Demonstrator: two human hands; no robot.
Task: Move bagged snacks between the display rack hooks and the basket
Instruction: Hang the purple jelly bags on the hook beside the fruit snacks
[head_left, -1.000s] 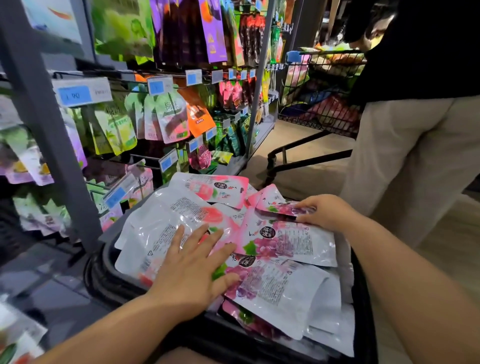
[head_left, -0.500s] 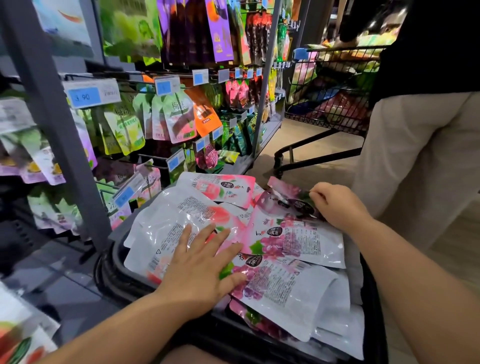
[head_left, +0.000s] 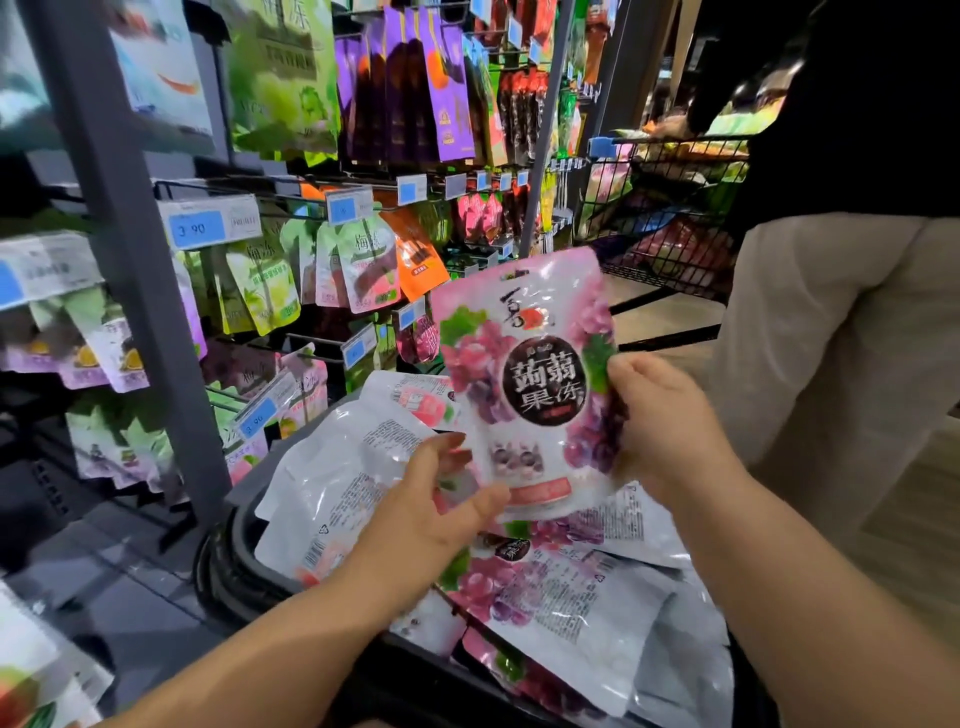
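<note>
A pink grape jelly bag (head_left: 530, 374) with a black round label is held upright above the basket, its front facing me. My right hand (head_left: 665, 426) grips its right edge. My left hand (head_left: 436, 504) holds its lower left corner, thumb on the front. Below, the black basket (head_left: 234, 571) is piled with several more bags (head_left: 561, 613), most lying back side up. The display rack (head_left: 332, 249) stands to the left, its hooks hung with green, pink, orange and purple snack bags.
A grey rack upright (head_left: 130, 249) rises close to the basket's left side. Blue price tags (head_left: 208, 226) stick out on the hook ends. A person in a black top and beige trousers (head_left: 831, 338) stands at the right beside a wire shopping cart (head_left: 665, 208).
My right hand lifted one grape bag out of the pile and turned it upright. My left hand left the bags it pressed on and took the bag's lower corner. The view tilted up.
</note>
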